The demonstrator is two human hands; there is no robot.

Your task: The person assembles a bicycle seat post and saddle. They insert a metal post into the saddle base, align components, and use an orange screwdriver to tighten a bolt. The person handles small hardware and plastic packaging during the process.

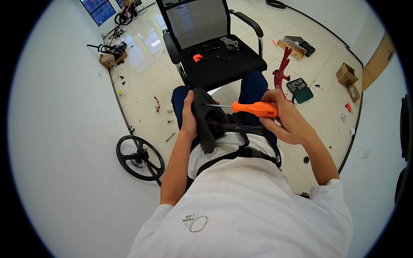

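A black bicycle saddle (201,116) with a dark seat post (241,128) rests over my lap, its underside turned partly toward me. My left hand (188,115) is closed around the saddle's left edge. In my right hand (289,119) is a screwdriver (254,109) with an orange handle, gripped by the fingers and thumb. The screwdriver's thin metal shaft points left, and its tip meets the saddle near a small hole. Whether a screw sits there is too small to tell. The seat post extends right, below the screwdriver.
Ahead stands a black office chair (241,66) bearing an orange item (197,57) and small dark parts. To its right are a red bicycle frame part (280,71), a green tool case (303,95) and cardboard boxes (346,75). A black wheel (119,158) leans at the left wall.
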